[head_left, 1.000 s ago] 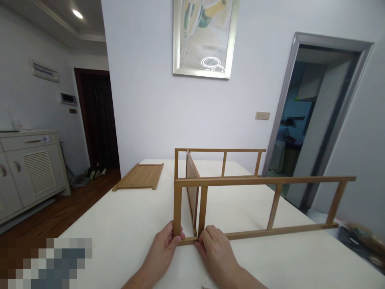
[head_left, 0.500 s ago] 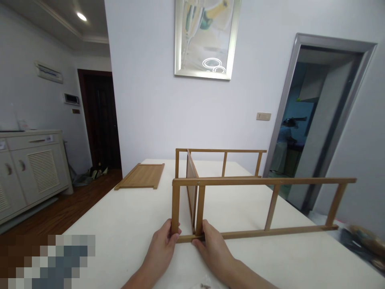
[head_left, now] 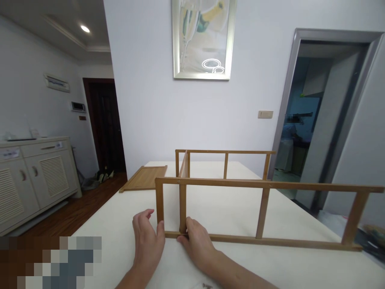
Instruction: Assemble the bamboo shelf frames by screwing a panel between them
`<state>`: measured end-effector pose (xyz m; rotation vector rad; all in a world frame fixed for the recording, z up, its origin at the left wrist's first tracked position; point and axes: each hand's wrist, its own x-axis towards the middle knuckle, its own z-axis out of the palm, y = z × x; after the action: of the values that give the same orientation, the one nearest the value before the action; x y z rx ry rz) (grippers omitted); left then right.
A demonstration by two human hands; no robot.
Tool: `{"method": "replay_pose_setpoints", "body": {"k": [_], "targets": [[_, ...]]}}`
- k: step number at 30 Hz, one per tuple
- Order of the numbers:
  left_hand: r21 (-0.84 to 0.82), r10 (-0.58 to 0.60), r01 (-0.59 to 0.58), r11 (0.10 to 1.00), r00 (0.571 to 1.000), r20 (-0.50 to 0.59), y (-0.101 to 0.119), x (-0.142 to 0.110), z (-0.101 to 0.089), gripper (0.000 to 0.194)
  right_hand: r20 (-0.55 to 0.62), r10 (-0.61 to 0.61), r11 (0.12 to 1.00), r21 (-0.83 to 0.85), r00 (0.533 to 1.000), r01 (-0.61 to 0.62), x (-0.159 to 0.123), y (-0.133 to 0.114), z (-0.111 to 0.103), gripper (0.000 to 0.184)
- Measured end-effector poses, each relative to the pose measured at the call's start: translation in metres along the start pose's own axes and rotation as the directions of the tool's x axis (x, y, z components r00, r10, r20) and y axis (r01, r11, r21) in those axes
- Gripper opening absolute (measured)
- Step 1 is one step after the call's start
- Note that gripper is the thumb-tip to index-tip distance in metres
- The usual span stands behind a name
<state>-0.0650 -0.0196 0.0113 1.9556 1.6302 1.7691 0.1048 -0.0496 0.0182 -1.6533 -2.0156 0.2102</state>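
A wooden shelf frame (head_left: 224,182) lies on its side on the white table (head_left: 240,269), made of two ladder-like sides joined by a wooden panel (head_left: 182,164). My right hand (head_left: 200,243) is wrapped around the foot of the near side's second crosspiece (head_left: 183,204), where it meets the lower rail (head_left: 234,239). Left of the end crosspiece (head_left: 160,200), my left hand (head_left: 147,237) is open, fingers apart and curved, with its thumb against the wood. Between my forearms lie small screws (head_left: 207,286), partly cut off by the picture's bottom edge.
Another wooden panel (head_left: 146,178) lies flat at the table's far left. A white cabinet (head_left: 51,168) stands beyond the left side. A doorway (head_left: 293,108) opens at the right, with a person (head_left: 288,136) inside. Dark items (head_left: 373,241) sit past the right edge.
My left hand has loosened from the end crosspiece and moved left, its fingers opening. The near side of the frame has swung left, and the panel now appears more edge-on. My right hand still holds on.
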Motion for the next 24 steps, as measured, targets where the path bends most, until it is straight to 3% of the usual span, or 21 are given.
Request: {"method": "replay_pose_setpoints", "body": {"k": [2,4,6,12,16,20,24], "targets": [[-0.040,0.136,-0.131,0.991,0.980,0.146,0.005,-0.004,-0.001,0.020,-0.015,-0.025,0.999,0.029,1.000,0.026,0.000,0.002,-0.001,0.022],[-0.110,0.246,-0.221,0.969,0.905,0.347,0.008,-0.011,0.000,0.025,-0.021,-0.050,0.998,0.046,0.999,0.051,0.001,0.004,-0.002,0.023],[-0.120,0.285,-0.259,0.958,0.843,0.457,0.009,-0.016,0.002,0.029,-0.017,-0.069,0.996,0.058,0.997,0.070,0.002,0.007,-0.001,0.023],[0.047,0.135,-0.201,0.979,0.796,0.590,0.009,-0.021,0.002,0.018,0.011,-0.078,0.990,0.122,0.997,0.076,0.005,0.011,-0.008,0.017],[0.155,0.035,-0.177,0.972,0.760,0.650,0.013,-0.020,0.001,0.012,0.078,-0.070,0.945,0.324,0.995,0.041,0.015,0.018,-0.020,0.031],[0.247,-0.005,-0.217,0.944,0.741,0.672,0.018,-0.018,0.003,0.015,0.017,0.022,0.942,0.336,1.000,-0.027,0.034,0.029,-0.024,0.039],[0.306,-0.037,-0.234,0.923,0.737,0.674,0.021,-0.018,0.005,0.021,-0.017,0.010,0.950,0.313,1.000,-0.004,0.050,0.032,-0.016,0.046]]}}
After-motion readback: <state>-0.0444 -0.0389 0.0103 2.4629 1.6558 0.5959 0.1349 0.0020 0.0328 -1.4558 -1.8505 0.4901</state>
